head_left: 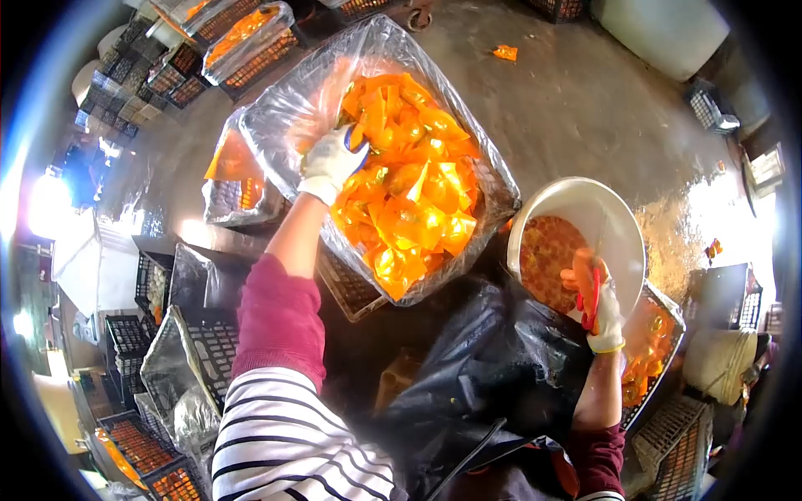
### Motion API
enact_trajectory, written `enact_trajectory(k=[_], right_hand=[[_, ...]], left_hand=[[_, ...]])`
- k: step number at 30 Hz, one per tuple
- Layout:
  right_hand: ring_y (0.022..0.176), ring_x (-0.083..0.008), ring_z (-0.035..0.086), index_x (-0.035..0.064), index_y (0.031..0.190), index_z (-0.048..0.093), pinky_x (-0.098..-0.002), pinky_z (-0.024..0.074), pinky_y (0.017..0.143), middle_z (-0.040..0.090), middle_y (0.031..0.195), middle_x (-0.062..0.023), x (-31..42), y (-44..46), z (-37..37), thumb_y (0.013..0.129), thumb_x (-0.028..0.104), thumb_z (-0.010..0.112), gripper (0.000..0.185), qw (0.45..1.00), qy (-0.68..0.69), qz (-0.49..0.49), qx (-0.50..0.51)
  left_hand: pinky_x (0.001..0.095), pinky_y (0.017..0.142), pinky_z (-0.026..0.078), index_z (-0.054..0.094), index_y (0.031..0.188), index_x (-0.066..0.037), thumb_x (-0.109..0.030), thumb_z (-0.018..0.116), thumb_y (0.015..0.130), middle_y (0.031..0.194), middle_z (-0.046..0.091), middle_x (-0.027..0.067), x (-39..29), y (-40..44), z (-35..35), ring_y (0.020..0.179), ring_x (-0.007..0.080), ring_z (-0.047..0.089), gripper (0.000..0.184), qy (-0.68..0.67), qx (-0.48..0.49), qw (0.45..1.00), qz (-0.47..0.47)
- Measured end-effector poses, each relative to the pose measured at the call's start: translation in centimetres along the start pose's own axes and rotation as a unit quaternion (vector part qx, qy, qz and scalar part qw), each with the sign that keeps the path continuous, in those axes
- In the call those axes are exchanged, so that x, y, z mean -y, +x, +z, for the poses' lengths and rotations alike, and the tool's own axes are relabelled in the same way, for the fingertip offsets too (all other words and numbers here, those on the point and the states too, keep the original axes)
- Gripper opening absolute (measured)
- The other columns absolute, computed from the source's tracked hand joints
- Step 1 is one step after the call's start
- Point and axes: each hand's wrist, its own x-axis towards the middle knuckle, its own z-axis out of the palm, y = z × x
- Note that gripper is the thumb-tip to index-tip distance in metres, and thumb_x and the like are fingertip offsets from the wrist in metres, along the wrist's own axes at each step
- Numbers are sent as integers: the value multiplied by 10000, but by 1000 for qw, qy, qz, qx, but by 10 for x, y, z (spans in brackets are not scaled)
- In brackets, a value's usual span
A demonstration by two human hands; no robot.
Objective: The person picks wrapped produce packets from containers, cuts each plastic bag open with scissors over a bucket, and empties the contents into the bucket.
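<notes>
A heap of shiny orange pieces, like plastic packets (418, 184), fills a crate lined with a clear plastic bag (284, 108) before me. My left hand (332, 164), in a white glove with blue on the fingers, reaches over the crate's left side. Its fingers close around the edge of one orange packet at the top of the heap. My right hand (605, 311), in a white glove with an orange palm, is closed on a red-handled tool (594, 294), whose working end I cannot make out. That hand is over a white bucket (622, 225) holding a chunky orange-red mass (547, 250).
A lined crate of orange pieces (647, 359) stands right of the bucket. Black crates (209, 342) crowd the left side, and more filled crates (251, 58) stand at the back. One orange scrap (505, 53) lies on the wet floor. A black apron (493, 367) covers my lap.
</notes>
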Motion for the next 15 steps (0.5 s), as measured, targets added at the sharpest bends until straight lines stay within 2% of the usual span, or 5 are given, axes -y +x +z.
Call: enact_trajectory(k=[2, 5, 6, 12, 15], right_hand=[[852, -198, 621, 60, 1233, 519, -275, 490, 736, 623, 973, -92, -11, 5, -3, 971, 270, 493, 337, 997, 66, 29, -9], [839, -205, 626, 75, 1234, 521, -255, 457, 635, 656, 1011, -157, -53, 26, -24, 969, 415, 444, 438, 987, 152, 14, 47], [819, -199, 629, 86, 1216, 531, -258, 465, 643, 656, 983, -143, -21, 6, -6, 966, 392, 460, 401, 999, 8, 28, -17], [889, -206, 623, 72, 1224, 525, -291, 491, 753, 603, 1068, -118, -41, 9, -16, 964, 399, 455, 424, 999, 26, -24, -5], [919, -219, 620, 57, 1256, 506, -297, 479, 832, 563, 1122, -104, -31, 7, -11, 964, 408, 453, 460, 998, 48, -46, -2]], left_hand=[[446, 716, 506, 631, 993, -146, -450, 612, 812, 913, 662, 164, -24, -30, -22, 806, 354, 637, 355, -33, 9, 999, 5], [442, 773, 498, 621, 1062, -117, -434, 600, 832, 977, 654, 168, -42, -52, -19, 888, 348, 628, 392, -88, 98, 991, 5], [437, 794, 498, 616, 1085, -109, -440, 600, 832, 1011, 650, 167, -50, -60, -19, 912, 351, 623, 417, -75, 76, 994, 7], [384, 919, 460, 617, 1176, -181, -537, 650, 797, 1070, 668, 98, -70, -55, -79, 995, 267, 632, 521, -199, 135, 970, -48], [500, 995, 339, 571, 1226, -195, -537, 635, 808, 1023, 665, 104, -58, -29, -103, 1057, 301, 575, 544, 60, -149, 984, -75]])
